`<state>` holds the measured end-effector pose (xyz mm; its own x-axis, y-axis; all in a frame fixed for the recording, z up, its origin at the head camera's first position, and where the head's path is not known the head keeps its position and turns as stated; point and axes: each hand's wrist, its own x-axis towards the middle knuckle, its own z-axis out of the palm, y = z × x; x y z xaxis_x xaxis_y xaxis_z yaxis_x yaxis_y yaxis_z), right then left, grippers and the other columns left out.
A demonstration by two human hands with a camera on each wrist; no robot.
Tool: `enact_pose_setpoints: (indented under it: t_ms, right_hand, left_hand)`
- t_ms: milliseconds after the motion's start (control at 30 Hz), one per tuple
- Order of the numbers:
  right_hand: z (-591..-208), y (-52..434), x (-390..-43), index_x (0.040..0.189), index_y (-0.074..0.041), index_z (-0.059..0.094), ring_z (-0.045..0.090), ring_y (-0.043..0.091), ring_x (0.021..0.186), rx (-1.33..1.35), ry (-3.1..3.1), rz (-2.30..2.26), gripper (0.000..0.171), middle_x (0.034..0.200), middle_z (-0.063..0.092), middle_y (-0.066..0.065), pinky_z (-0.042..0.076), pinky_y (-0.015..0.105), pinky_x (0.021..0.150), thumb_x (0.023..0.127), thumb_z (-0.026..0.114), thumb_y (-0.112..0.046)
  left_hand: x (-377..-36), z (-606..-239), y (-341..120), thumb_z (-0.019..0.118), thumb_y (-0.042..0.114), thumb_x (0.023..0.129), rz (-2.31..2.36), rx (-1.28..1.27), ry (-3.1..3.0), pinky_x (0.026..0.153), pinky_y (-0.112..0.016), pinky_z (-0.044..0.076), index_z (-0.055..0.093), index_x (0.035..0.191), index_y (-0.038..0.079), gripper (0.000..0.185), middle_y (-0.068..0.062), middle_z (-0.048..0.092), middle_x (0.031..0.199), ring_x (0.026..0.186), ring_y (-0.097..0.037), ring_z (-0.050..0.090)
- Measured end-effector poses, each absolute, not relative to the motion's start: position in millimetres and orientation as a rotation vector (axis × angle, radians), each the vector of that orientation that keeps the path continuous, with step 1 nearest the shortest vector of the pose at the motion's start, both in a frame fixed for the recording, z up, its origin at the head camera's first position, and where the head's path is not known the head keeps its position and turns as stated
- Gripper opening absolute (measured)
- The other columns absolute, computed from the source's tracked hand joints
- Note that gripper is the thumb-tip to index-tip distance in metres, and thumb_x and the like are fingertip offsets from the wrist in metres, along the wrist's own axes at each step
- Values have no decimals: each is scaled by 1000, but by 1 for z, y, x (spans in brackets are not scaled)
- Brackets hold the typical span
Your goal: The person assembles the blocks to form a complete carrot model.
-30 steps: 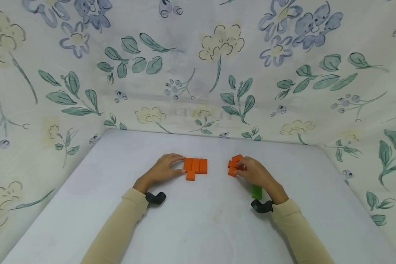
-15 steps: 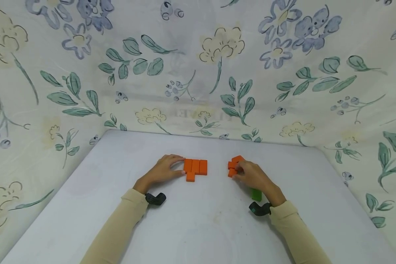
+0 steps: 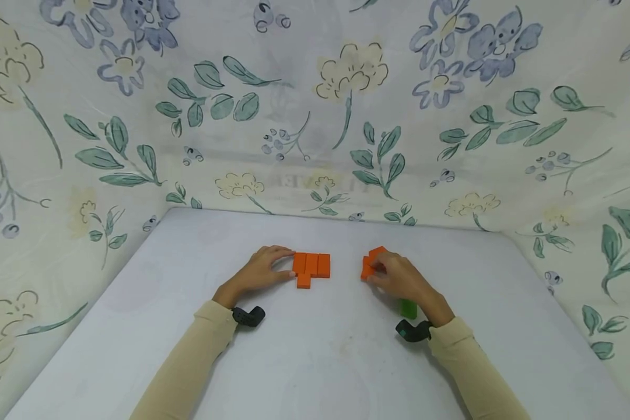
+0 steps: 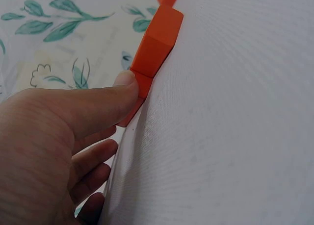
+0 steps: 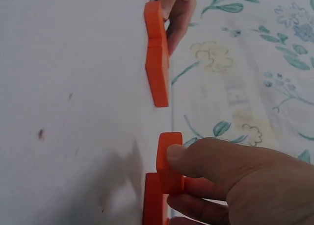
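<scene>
On the white table, several flat orange blocks lie side by side, with a smaller orange block against their near edge. My left hand rests at the left end of this group, its thumb and index finger touching the leftmost block near its two ends. To the right, my right hand pinches an orange block between thumb and fingers. More orange shows just behind the right fingers, partly covered. Another orange block stands close beside the held one in the right wrist view.
A green block lies under the right wrist, partly hidden by it. Cloth with a flower print rises behind the white table and along its sides. A black band with a camera sits on the right wrist; the left wrist has one too.
The right hand has shifted slightly left and toward the person, and the orange block in its fingers has moved a little left. The left hand and its group of blocks stay in place.
</scene>
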<state>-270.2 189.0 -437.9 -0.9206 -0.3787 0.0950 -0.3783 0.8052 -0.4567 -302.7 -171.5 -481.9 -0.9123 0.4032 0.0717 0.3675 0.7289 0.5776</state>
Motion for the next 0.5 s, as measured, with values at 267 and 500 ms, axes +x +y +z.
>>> enact_pose_setpoints:
  t_ms: [267, 500]
  right_hand:
    - [-428, 178, -264, 112, -3, 68, 62, 22, 99, -714, 2970, -797, 31, 107, 67, 9, 57, 38, 88, 88, 76, -20]
    - [-421, 156, -260, 109, -5, 68, 62, 24, 93, -927, 2994, -824, 25, 104, 68, 6, 55, 33, 81, 89, 74, -19]
  left_hand:
    - [-302, -482, -171, 69, 49, 91, 930, 660, 2861, 115, -59, 31, 54, 145, 21, 63, -8, 46, 153, 142, -32, 37]
    - [-302, -481, -173, 70, 47, 91, 921, 666, 2873, 116, -57, 31, 54, 145, 21, 62, -7, 47, 153, 142, -31, 38]
